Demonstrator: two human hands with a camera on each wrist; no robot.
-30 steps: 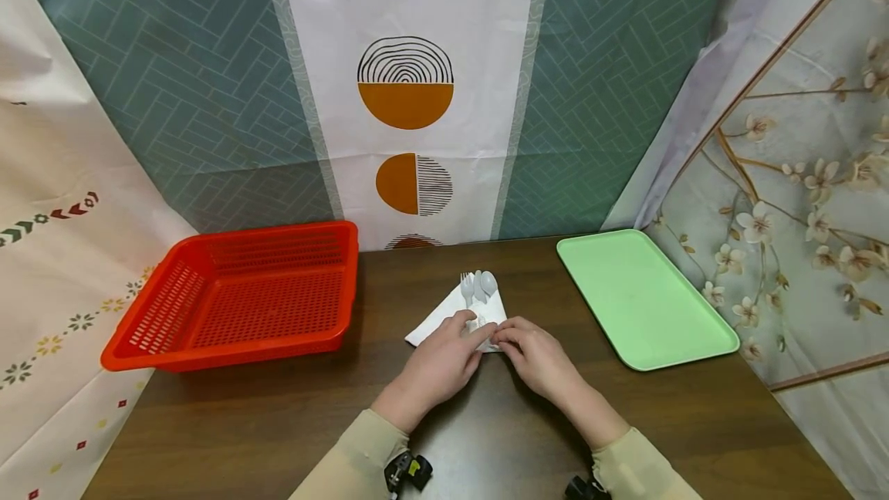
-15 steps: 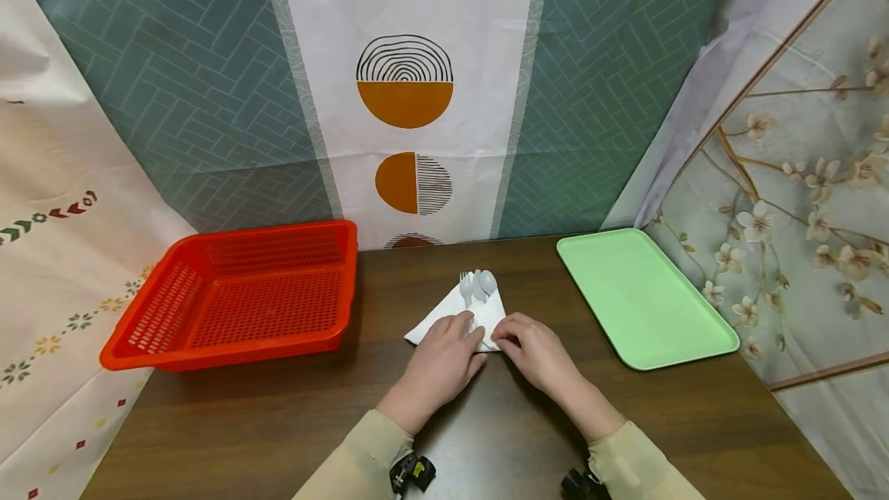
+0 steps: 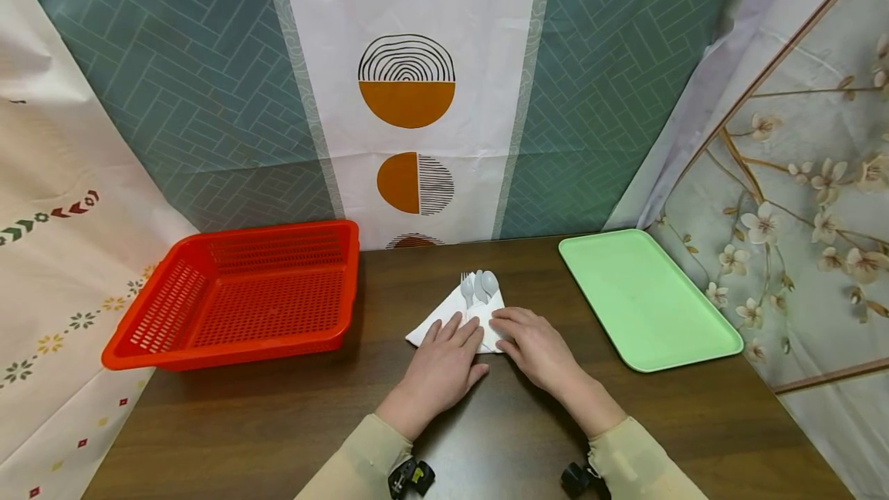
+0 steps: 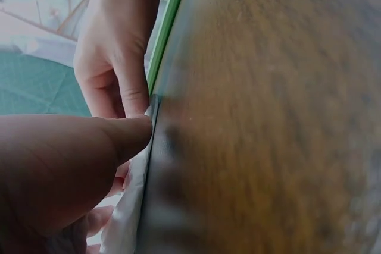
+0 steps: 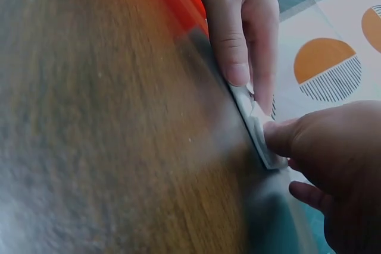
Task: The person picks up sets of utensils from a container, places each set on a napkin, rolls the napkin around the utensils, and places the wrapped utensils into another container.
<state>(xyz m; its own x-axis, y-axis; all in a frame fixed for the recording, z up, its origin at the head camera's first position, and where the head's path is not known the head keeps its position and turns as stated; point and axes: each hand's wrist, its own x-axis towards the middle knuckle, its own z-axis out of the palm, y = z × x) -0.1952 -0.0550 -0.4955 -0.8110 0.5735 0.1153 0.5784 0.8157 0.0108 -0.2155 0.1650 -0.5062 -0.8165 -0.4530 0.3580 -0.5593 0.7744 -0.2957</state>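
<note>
A white paper napkin [image 3: 447,309], folded to a point, lies mid-table in the head view. Out of its far end stick a pale plastic fork [image 3: 467,288], a knife [image 3: 479,285] and a spoon [image 3: 490,282]; their handles are covered. My left hand [image 3: 441,365] rests on the napkin's near left part, fingers straight and spread. On its right edge lies my right hand [image 3: 538,347], fingers slightly bent, thumb apart from them. The right wrist view shows the right thumb [image 5: 283,137] touching the napkin's folded edge [image 5: 256,124].
A red perforated basket [image 3: 278,342] stands on the table's left side. To the right lies a light green tray [image 3: 646,299]. Patterned cloths hang behind and at both sides of the brown wooden table [image 3: 292,415].
Both hands pinched or pressed at the napkin's near edge before. My left fingers have straightened and spread over it, and my right fingers have loosened onto its right side.
</note>
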